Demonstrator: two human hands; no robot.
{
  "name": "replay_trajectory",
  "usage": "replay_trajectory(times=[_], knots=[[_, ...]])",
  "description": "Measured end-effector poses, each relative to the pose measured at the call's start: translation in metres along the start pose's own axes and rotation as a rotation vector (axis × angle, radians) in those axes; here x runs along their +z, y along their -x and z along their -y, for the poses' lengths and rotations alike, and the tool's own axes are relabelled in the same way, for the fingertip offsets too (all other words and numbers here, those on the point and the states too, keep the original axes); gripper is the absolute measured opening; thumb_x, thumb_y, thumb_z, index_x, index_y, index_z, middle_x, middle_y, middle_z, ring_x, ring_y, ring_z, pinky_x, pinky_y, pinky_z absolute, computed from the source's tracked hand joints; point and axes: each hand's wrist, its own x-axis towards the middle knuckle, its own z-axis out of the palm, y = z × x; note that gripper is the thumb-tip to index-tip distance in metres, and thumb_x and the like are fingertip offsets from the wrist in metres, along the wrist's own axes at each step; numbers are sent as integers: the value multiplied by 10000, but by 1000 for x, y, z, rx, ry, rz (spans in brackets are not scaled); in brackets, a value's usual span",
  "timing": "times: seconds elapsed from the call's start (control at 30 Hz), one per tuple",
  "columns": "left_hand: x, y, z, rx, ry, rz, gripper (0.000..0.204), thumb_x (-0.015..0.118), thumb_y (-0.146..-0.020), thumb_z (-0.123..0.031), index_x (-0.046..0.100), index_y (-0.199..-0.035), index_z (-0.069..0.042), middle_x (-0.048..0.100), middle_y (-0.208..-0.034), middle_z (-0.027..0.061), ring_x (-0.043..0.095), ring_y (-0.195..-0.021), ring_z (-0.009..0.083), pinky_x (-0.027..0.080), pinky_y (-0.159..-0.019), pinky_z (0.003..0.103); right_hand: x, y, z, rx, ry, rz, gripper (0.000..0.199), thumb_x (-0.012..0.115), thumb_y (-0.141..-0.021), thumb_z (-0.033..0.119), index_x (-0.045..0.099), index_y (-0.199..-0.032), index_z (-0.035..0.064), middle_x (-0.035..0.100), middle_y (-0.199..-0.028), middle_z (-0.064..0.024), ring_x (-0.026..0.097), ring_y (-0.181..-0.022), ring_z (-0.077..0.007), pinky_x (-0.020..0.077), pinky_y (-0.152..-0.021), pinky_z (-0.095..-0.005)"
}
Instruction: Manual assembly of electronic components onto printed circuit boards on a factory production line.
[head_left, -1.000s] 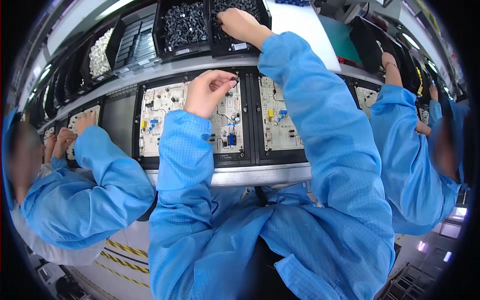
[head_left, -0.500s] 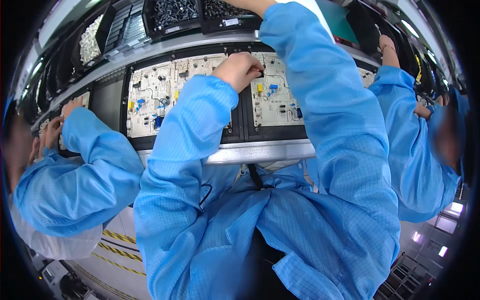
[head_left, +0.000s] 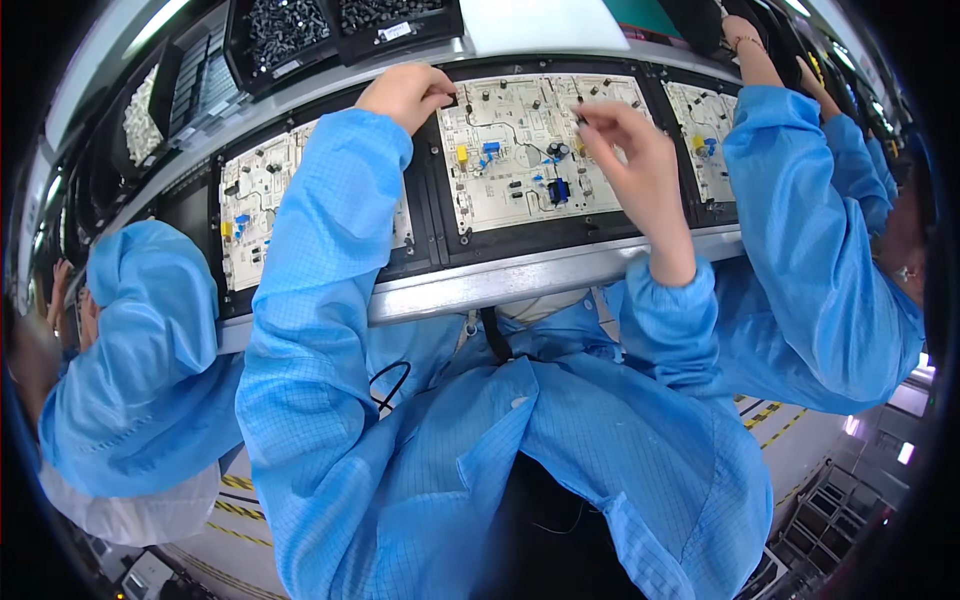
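- Circuit board (head_left: pixel 520 150), pale and rectangular, lay flat in a black carrier tray (head_left: pixel 445 240) on the desk, its long axis running left to right between the two hands and its near edge facing the person.
- Left hand (head_left: pixel 408 92) rested curled at the board's far left corner, fingers bent onto the tray frame; what it gripped, if anything, could not be told.
- Right hand (head_left: pixel 630 165) hovered over the board's right half, thumb and fingertips pinched together as if on a small part too tiny to make out.
- Blue, yellow and black components stood upright on the board between the hands.
- Black bins (head_left: pixel 290 30) beyond the left hand held heaps of small dark parts; a bin (head_left: pixel 145 105) farther left held pale ones.
- Metal rail (head_left: pixel 520 280) marked the desk's near edge, just below the right wrist.
- Neighbouring boards (head_left: pixel 250 200) sat close on both sides, and co-workers' blue sleeves (head_left: pixel 800 220) crowded either flank, leaving little open room sideways.
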Motion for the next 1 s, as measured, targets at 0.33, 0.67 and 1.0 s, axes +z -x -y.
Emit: replay_trajectory(times=[0.33,0.67,1.0], knots=[[7,3,-3,94,-88,27,177,656,-790,-137,670,-953,-70,645,-874,101,609,-852,245,484,-779,332,7,73,-32,191,-95,-83,222,577,-841,-34,598,-1060,-9,600,-935,-54,574,-831,-90,450,-754,-205],[7,0,-1,151,-165,-10,181,659,-788,-148,665,-951,-71,645,-871,87,605,-851,243,486,-779,333,-5,35,-9,54,10,-59,204,601,-816,-27,628,-1014,15,605,-875,-54,572,-786,-97,455,-719,-215],[14,3,1,158,-202,-26,185,653,-794,-145,659,-964,-71,641,-907,92,610,-862,239,488,-795,335,11,-58,-23,-310,346,146,139,589,-830,88,655,-940,34,593,-854,-103,583,-734,-241,474,-694,-305]])
